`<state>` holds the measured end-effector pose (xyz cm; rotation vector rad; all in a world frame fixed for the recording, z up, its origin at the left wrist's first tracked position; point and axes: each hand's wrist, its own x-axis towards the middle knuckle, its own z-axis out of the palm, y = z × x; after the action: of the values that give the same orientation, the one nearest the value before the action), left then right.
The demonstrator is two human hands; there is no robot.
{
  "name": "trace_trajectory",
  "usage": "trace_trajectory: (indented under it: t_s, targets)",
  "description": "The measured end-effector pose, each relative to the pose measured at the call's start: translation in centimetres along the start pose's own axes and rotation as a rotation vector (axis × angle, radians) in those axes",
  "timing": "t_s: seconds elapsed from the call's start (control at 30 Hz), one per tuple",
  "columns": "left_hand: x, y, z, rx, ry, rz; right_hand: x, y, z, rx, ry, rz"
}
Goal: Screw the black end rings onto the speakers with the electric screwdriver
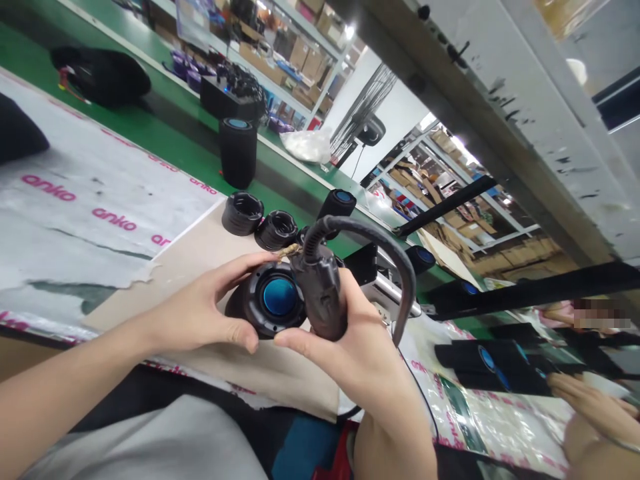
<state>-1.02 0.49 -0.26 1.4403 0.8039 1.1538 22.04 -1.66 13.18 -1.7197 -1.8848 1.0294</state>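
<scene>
My left hand [210, 310] curves round a black cylindrical speaker [243, 307], its thumb and fingers at the side. The speaker's round end, with a shiny blue disc in the middle, faces up towards me. In my right hand [367, 347] is a black corded electric screwdriver [323, 293], tucked against the palm. Its thick cable loops from the top over to the right. My right thumb reaches to the speaker's near edge. The screwdriver's tip and most right fingers are hidden. Just beyond the speaker, black ring-shaped parts [243, 213] stand on brown card [200, 257].
Behind stand another black speaker [239, 157] and a shorter one [340, 203] on the green bench [173, 137]. Printed plastic sheeting [65, 213] covers the left side. A metal beam [500, 133] slants overhead. At right, another person's hand [590, 407] is near more speakers [495, 363].
</scene>
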Motion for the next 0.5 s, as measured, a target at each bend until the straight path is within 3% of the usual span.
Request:
trace_trajectory:
  t_s: [0.2, 0.4, 0.5]
  targets:
    - [-0.2, 0.1, -0.1, 0.003, 0.004, 0.045, 0.0, 0.7, 1.0, -0.033, 0.102, -0.004]
    - [-0.3, -0.2, 0.6, 0.039, 0.035, 0.057, -0.3, 1.5, 2.3, 0.165, 0.154, 0.025]
    - [-0.2, -0.2, 1.3, 0.040, 0.078, 0.109, -0.4, 1.7, 2.8, 0.295, 0.140, -0.052]
